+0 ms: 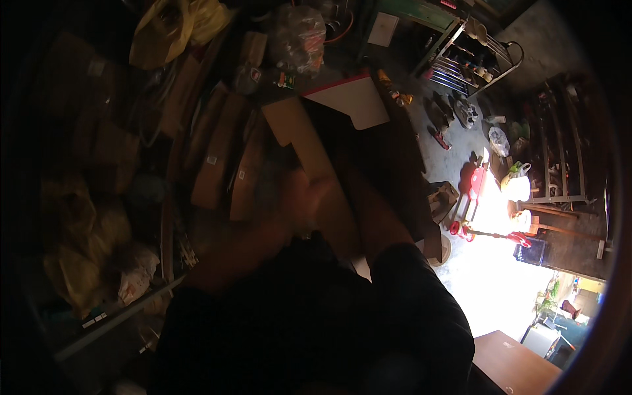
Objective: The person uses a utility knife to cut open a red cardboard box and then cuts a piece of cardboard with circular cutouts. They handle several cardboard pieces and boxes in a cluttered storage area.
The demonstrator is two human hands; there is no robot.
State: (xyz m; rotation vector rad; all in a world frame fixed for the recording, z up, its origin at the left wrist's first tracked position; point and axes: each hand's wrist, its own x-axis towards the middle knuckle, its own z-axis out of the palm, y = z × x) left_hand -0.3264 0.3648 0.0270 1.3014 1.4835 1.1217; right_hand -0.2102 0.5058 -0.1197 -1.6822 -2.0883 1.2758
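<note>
A cardboard box with raised flaps stands in front of me, its inside in deep shadow. One brown flap (301,135) leans toward my hands, and a white flap with a red edge (355,102) rises at the far side. My left hand (289,201) is a dim, motion-smeared shape beside the brown flap. Over the lower part of that flap lies my right hand (332,187), its forearm coming up from the lower right. Shadow and blur hide the fingers of both hands, so I cannot tell whether either one grips the cardboard.
Folded cardboard sheets (220,151) stand upright to the left. Yellow plastic bags (174,29) and a clear bag (299,39) lie farther off. On the right are a red scooter (475,191), shoes (465,112), a metal rack (471,62) and shelves (563,145).
</note>
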